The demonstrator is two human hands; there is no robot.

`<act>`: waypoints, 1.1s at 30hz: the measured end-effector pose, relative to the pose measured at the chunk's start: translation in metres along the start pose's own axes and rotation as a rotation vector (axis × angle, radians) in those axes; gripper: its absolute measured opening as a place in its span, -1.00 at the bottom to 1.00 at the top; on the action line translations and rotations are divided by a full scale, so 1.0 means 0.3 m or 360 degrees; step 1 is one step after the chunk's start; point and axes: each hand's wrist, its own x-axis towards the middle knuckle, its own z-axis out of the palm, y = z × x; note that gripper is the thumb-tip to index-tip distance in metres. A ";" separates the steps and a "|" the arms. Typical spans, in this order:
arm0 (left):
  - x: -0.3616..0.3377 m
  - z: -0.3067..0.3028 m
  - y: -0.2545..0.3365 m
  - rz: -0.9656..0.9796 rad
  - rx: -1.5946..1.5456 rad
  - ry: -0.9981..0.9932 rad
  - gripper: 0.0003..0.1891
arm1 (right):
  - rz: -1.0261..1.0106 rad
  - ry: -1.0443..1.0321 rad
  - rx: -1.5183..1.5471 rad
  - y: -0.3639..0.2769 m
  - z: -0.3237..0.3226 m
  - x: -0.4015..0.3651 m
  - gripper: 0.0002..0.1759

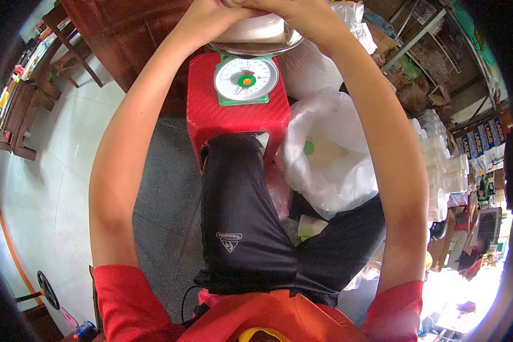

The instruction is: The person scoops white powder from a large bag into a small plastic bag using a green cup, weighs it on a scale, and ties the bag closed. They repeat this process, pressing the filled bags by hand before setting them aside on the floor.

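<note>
A green dial scale (246, 80) stands on a red stool (236, 117) in front of my knees. On its metal pan (256, 49) rests a white bag (253, 29). Both my arms reach forward to the top edge of the view. My left hand (219, 12) and my right hand (293, 12) meet above the bag, with fingers bent round its gathered top, partly cut off by the frame. Right of the stool, an open clear plastic bag (330, 154) holds pale contents and a green round item (309, 146).
A full white sack (310, 71) leans behind the stool's right side. Stacked plastic containers (436, 165) and printed boxes (481, 142) line the right. Dark wooden furniture (117, 40) stands at the upper left beside pale floor tiles (68, 159). A person (473, 256) is far right.
</note>
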 end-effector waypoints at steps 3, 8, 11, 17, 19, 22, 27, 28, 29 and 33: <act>-0.010 0.005 0.008 0.0004 -0.0100 0.0001 -0.03 | -0.0055 -0.0007 0.0021 0.009 0.003 -0.003 0.12; -0.009 0.002 -0.001 0.0025 -0.0101 0.0000 0.02 | -0.0153 0.0045 0.0078 0.026 0.013 0.005 0.25; -0.011 0.002 -0.002 0.0000 -0.0120 0.0024 0.06 | -0.0180 0.0067 0.0055 0.024 0.012 0.005 0.29; -0.009 -0.009 -0.014 -0.0003 -0.0104 -0.0016 0.11 | -0.0065 0.0011 0.0198 0.006 0.015 -0.005 0.31; -0.011 -0.009 -0.011 0.0007 -0.0109 -0.0018 0.11 | -0.0090 0.0002 0.0214 0.001 0.013 -0.004 0.32; -0.011 -0.008 -0.006 0.0027 -0.0134 -0.0025 0.10 | -0.0111 -0.0015 0.0242 0.000 0.014 -0.002 0.35; -0.020 -0.014 0.002 -0.0017 -0.0220 -0.0063 0.09 | -0.0094 -0.0008 0.0209 -0.011 0.013 -0.008 0.36; -0.020 -0.013 0.002 -0.0028 -0.0220 -0.0060 0.10 | -0.0093 0.0007 0.0181 -0.010 0.014 -0.008 0.36; -0.019 -0.013 0.001 -0.0038 -0.0220 -0.0057 0.11 | -0.0093 0.0021 0.0152 -0.010 0.015 -0.008 0.35; -0.021 -0.015 0.007 -0.0083 -0.0176 -0.0052 0.11 | -0.0088 -0.0005 0.0200 -0.007 0.017 -0.008 0.35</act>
